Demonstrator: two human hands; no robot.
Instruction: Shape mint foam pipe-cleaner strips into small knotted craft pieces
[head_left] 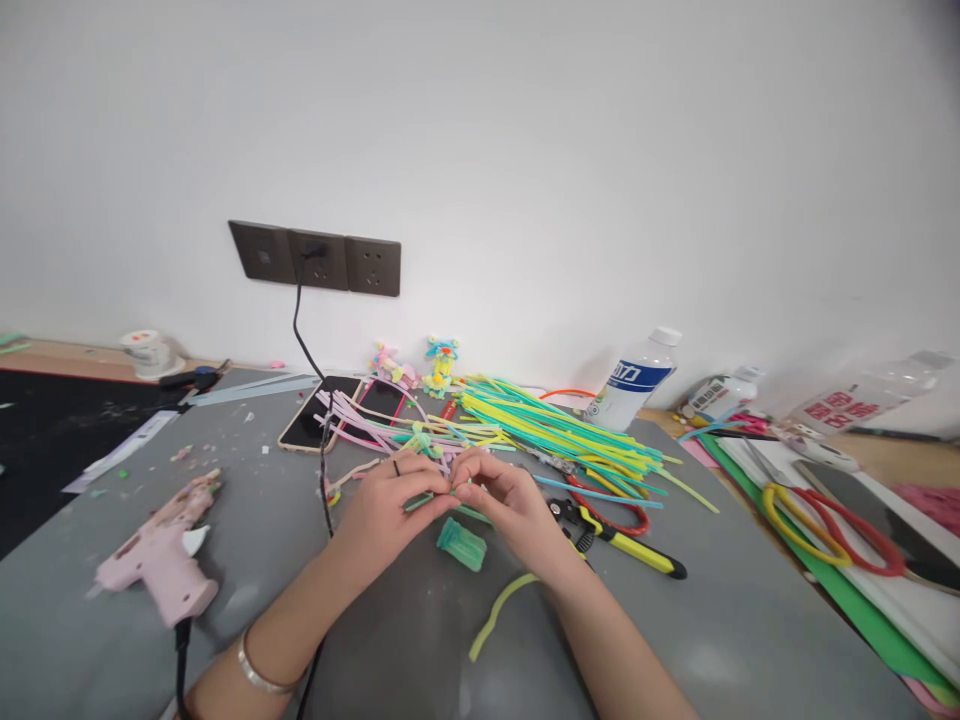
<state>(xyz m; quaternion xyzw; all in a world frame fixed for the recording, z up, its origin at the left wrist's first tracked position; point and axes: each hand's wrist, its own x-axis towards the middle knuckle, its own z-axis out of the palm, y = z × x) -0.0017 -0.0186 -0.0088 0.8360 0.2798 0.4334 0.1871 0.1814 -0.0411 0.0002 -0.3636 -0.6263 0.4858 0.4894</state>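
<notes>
My left hand [394, 500] and my right hand [506, 500] meet at the fingertips over the middle of the grey table. Both are closed in a pinch on a green pipe cleaner [476, 513], mostly hidden by the fingers. Just below them lies a small teal, ribbed, cup-like piece [462, 545], apart from both hands. A loose yellow-green pipe cleaner [495, 615] curves beside my right wrist. Behind the hands spreads a pile of green and yellow pipe cleaners [562, 435], with pink ones [375, 425] to its left.
A pink glue gun [161, 560] lies on the left, near a black cable [325, 470]. Yellow-handled pliers [630, 550] and red-handled scissors [626, 525] lie right of my hands. Phones [311, 420], small figures [441, 368] and a bottle [637, 380] stand or lie towards the wall.
</notes>
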